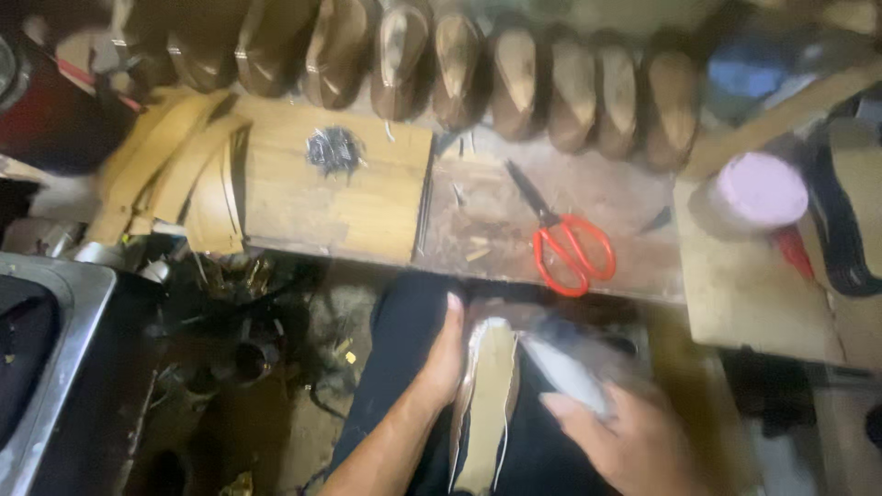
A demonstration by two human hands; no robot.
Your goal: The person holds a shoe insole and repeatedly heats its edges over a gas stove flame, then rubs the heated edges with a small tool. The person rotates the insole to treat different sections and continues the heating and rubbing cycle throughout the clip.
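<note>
While the left hand (447, 354) grips the edge of a pale tan leather shoe sole (485, 404) resting on the lap at six o'clock, the right hand (617, 432) clasps a blurred grey tool (570, 372) against it. Finished-looking brown shoe forms (514, 78) line up at twelve o'clock; this sole seems mid-work. Red-handled scissors (565, 248) lie unused on the wooden bench (367, 207).

We note one shoe sole (484, 395), tan insole face up with a pale silvery edge, lying lengthwise on the lap, toe end pointing away. We note a grey-white tool (568, 367), motion-blurred, slanted across the sole's right edge near its toe end; kind cannot be told.
</note>
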